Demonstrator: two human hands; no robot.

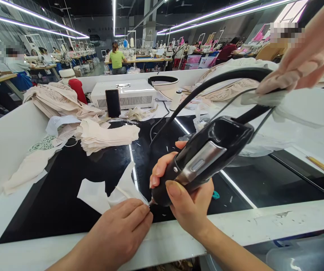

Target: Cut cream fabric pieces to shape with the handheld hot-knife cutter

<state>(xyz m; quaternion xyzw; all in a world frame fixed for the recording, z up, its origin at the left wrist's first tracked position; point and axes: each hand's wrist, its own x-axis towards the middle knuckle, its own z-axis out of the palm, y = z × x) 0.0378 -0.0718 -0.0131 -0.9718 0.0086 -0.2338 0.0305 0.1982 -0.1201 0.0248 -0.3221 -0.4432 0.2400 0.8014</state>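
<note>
My right hand [188, 203] is wrapped round a black corded handheld tool [204, 158] with a silver panel on its side. The tool slants down to the left, and its narrow metal tip meets the edge of a white fabric piece [126, 184]. Beside that tip, my left hand [128, 222] has its fingers together and pressed on the fabric's near corner. The fabric lies partly folded, with its left part [94, 195] flat on the black work surface [63, 210]. My left fingers and palm hide the fabric's near edge.
A stack of beige fabric pieces [108, 135] lies behind, near a phone [113, 103] and a white vented box [125, 94]. The tool's thick cable [207, 88] arches to a pinkish cloth-like bundle [297, 67]. At right lies a yellow-handled tool [323, 166]; people work in the background.
</note>
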